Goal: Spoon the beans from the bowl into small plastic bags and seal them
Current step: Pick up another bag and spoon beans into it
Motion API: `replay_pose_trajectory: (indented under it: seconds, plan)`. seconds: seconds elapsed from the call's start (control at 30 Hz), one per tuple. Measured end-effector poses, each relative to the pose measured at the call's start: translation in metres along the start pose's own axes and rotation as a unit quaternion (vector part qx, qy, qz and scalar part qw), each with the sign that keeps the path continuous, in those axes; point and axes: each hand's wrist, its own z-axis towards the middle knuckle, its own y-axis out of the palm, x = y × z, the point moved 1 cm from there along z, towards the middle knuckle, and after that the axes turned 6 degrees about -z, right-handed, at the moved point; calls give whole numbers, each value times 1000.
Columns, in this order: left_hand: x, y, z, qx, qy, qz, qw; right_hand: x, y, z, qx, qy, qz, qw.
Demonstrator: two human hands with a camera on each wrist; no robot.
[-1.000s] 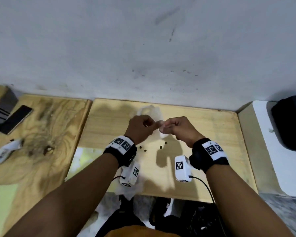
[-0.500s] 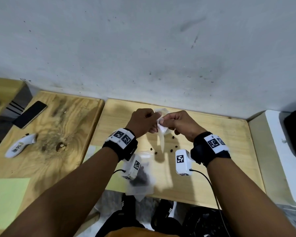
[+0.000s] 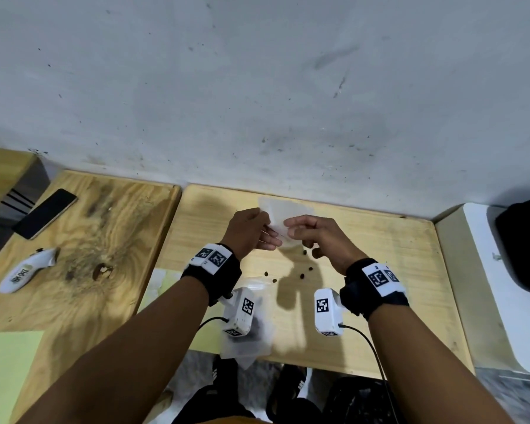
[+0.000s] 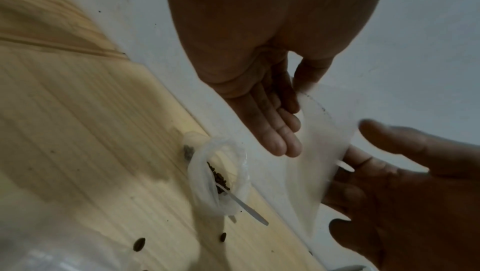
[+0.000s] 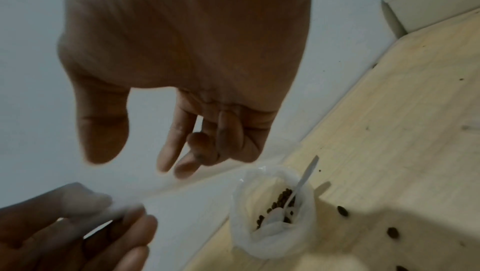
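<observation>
Both hands have drawn slightly apart since a moment ago, spreading the empty plastic bag (image 3: 277, 217) between them. Left hand (image 3: 251, 229) keeps its fingers (image 4: 275, 131) nearly straight against one edge, thumb pinching; right hand (image 3: 314, 237) pinches the opposite edge, apparently to open its mouth. Long axis looks roughly upright. Beyond the fingertips sits the bowl (image 5: 272, 211) with beans (image 5: 281, 199) and spoon (image 5: 302, 183).

Bag (image 3: 275, 216) between left hand (image 3: 249, 230) and right hand (image 3: 314, 237); bowl (image 5: 275, 212) with spoon (image 5: 301, 185) beyond them; beans (image 3: 302, 275) below; filled bag (image 3: 251, 328) under left wrist
</observation>
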Motion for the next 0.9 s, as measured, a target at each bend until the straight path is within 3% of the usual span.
replay_pose_trajectory:
  seconds: [0.17, 0.3, 0.47, 0.63, 0.77, 0.9]
  plan:
    - [-18, -15, 14, 16, 19, 53, 998, 29, -15, 6, 195, 69, 22, 978]
    - [-26, -20, 14, 15, 20, 53, 998, 41, -26, 5, 133, 155, 45, 978]
    - [-25, -17, 9, 13, -8, -1, 1000, 47, -28, 5, 124, 171, 54, 976]
    - [-25, -16, 13, 15, -20, -38, 999, 52, -23, 4, 59, 168, 102, 979]
    - [-29, -25, 20, 48, 0, 48, 998, 53, -27, 1, 70, 158, 118, 978]
    - [-39, -26, 25, 116, 44, 192, 974, 54, -29, 1, 86, 127, 128, 980]
